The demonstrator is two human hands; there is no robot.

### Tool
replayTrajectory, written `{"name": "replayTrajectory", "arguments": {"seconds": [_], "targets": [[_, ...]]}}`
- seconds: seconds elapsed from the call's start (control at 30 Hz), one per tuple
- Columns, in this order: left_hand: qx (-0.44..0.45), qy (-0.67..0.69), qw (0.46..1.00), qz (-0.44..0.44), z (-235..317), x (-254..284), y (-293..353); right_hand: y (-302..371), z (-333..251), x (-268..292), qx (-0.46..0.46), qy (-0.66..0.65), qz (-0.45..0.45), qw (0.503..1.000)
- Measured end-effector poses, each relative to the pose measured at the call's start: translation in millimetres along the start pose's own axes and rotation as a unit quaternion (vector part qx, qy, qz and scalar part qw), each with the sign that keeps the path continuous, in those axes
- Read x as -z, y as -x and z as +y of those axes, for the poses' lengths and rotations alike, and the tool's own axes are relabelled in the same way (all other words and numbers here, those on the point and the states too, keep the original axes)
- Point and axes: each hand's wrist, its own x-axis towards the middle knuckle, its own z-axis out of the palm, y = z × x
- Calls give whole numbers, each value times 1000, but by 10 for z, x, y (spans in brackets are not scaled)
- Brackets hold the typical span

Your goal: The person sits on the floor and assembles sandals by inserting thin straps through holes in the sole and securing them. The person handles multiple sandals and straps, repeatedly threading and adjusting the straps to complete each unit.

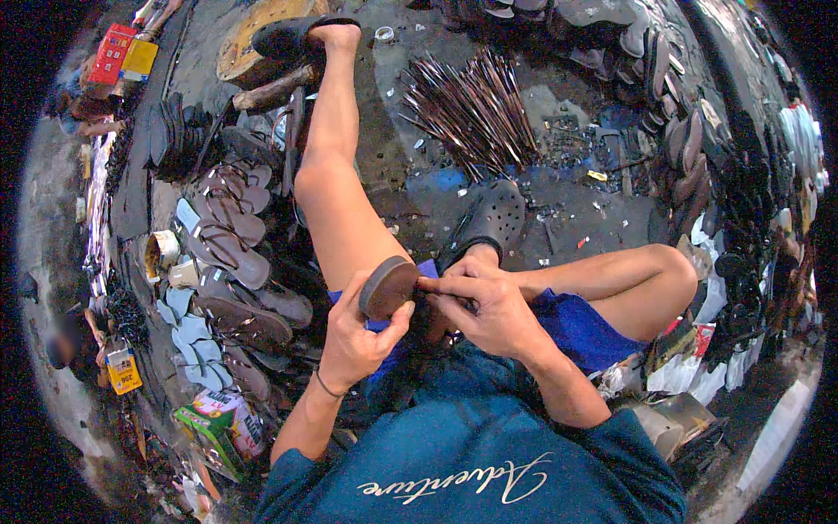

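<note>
A brown sandal sole [393, 290] with a dark grey rim is gripped in my left hand [360, 336], above my lap. My left thumb presses its near edge and the fingers curl round its left side. On the right of the sole, my right hand [489, 313] is closed in a pinch, its fingertips touching or almost touching the sole's edge. What those fingertips hold is too small and partly hidden to name. Finished-looking brown thong sandals [231, 240] lie in a row to the left of my outstretched leg.
A fanned bundle of thin brown strips [476, 113] lies on the dark floor ahead. Piled soles [690, 144] stand at the far right. A wooden block [253, 44] is under my left foot. Light-blue cut pieces [194, 341] and a green box [214, 428] lie at the left.
</note>
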Motion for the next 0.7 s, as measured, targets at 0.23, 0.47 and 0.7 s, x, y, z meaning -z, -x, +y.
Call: {"name": "replayTrajectory", "arguments": {"seconds": [0.23, 0.47, 0.7], "targets": [[7, 12, 999, -49, -13, 5, -15, 20, 78, 225, -101, -87, -92, 987], [103, 185, 967, 140, -154, 99, -188, -139, 111, 317, 13, 64, 7, 998], [73, 495, 863, -61, -381, -207, 125, -629, 205, 838, 23, 90, 94, 991]]}}
